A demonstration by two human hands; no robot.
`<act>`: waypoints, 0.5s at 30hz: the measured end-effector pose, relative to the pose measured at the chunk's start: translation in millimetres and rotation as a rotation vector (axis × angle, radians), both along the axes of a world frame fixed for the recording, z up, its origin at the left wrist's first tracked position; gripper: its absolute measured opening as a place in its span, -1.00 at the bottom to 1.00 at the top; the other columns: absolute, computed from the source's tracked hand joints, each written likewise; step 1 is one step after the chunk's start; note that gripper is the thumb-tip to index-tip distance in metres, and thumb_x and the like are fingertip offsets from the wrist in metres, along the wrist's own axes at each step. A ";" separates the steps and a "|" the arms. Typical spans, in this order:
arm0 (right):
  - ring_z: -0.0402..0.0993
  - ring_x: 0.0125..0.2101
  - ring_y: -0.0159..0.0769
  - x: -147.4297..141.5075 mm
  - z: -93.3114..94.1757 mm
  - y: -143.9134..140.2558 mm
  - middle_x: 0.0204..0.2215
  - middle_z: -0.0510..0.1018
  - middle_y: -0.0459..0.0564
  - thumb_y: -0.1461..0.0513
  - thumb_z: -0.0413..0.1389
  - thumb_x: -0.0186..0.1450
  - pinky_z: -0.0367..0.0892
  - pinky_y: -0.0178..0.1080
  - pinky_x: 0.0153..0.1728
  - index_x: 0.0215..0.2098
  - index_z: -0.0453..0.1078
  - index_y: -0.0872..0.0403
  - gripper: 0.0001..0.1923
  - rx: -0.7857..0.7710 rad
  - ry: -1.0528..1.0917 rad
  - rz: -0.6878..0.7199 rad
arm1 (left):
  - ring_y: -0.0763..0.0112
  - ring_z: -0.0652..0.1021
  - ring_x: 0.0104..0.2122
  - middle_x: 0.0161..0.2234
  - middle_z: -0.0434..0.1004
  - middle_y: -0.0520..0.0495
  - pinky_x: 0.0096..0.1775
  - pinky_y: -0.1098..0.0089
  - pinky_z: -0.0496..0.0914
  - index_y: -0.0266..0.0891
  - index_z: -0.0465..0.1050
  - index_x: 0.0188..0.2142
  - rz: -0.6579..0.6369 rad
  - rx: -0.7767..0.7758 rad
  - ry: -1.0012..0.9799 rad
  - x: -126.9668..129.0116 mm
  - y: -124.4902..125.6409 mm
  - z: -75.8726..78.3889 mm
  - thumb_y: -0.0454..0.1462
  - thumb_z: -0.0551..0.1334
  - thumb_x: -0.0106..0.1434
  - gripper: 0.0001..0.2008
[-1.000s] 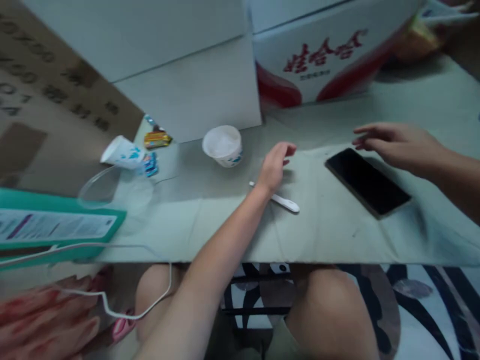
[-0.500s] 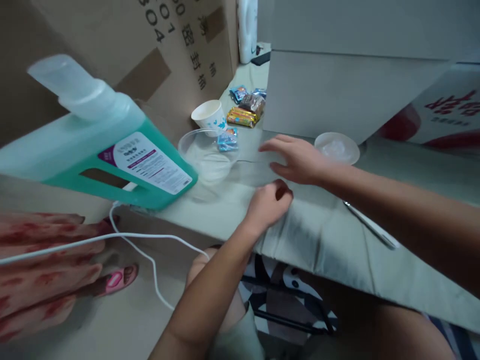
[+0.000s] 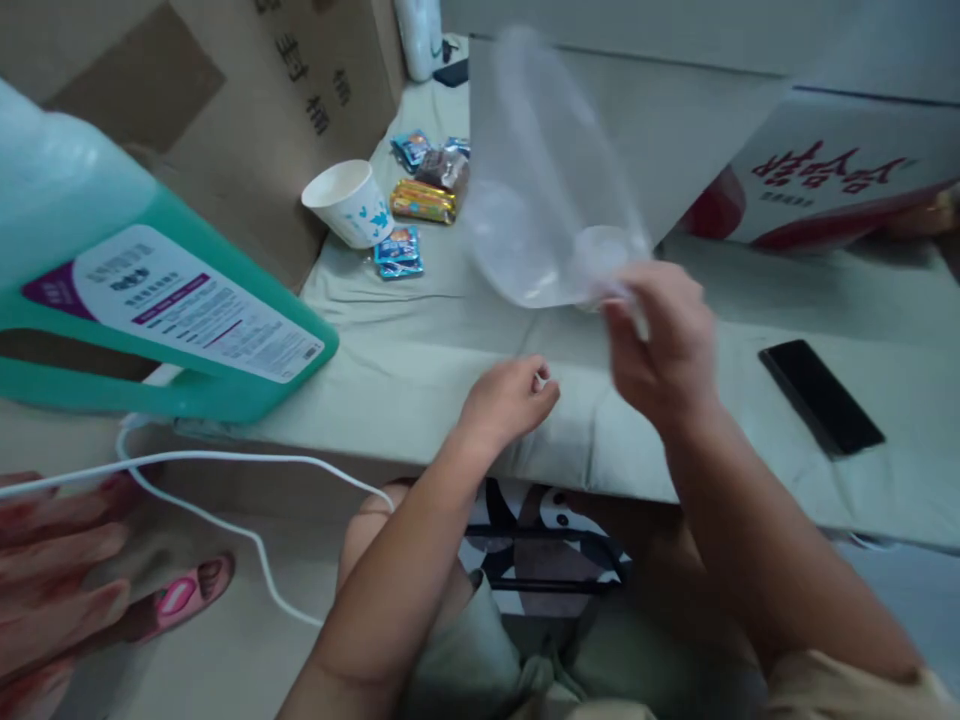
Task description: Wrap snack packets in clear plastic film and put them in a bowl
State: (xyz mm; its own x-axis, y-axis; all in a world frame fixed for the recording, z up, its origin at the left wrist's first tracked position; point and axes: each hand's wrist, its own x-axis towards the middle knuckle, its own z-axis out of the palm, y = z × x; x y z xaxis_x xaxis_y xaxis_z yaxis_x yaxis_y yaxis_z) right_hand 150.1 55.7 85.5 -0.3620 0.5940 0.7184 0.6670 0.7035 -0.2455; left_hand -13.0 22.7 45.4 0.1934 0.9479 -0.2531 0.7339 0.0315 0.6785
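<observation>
Head view, my remote feed. I read the right hand (image 3: 660, 340) as closed, thumb against fingers, gripping the rim of a clear, thin-walled plastic bowl (image 3: 517, 250). The bowl is held up over the counter (image 3: 405, 370), which is draped in pale green cloth, and is tipped well over in front of a plain pale carton (image 3: 667, 120). Its outline is blurred; I cannot tell exactly which way the mouth points.

Through and behind the bowl I make out a small white tub (image 3: 602, 245), partly hidden. I cannot tell whether the two touch.

The left hand (image 3: 506, 398) is near the front edge of the counter, fingers curled loosely, a small gap at the thumb. I see nothing in its grasp, but the palm is turned away and I cannot tell how far it is closed.

Left of the hands I note a white paper cup with blue print (image 3: 349, 207), with blue snack packets (image 3: 399, 250) just beside it and gold-wrapped bars (image 3: 424, 200) near. A large translucent jug of green liquid (image 3: 232, 310) is at the left. To the right, well apart from the left hand, I log a black smartphone (image 3: 823, 398) lying flat.
</observation>
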 end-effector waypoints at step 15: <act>0.09 0.39 0.17 82.4 -53.5 -19.9 0.35 0.36 0.12 0.39 0.03 0.25 0.12 0.22 0.13 0.15 0.51 -0.09 -0.44 -0.485 0.027 -0.617 | 0.41 0.47 -0.43 -0.48 0.45 0.05 -0.31 0.41 0.34 -0.17 0.40 -0.41 0.556 0.180 0.026 -24.6 31.5 -32.0 -0.27 0.16 0.19 -0.93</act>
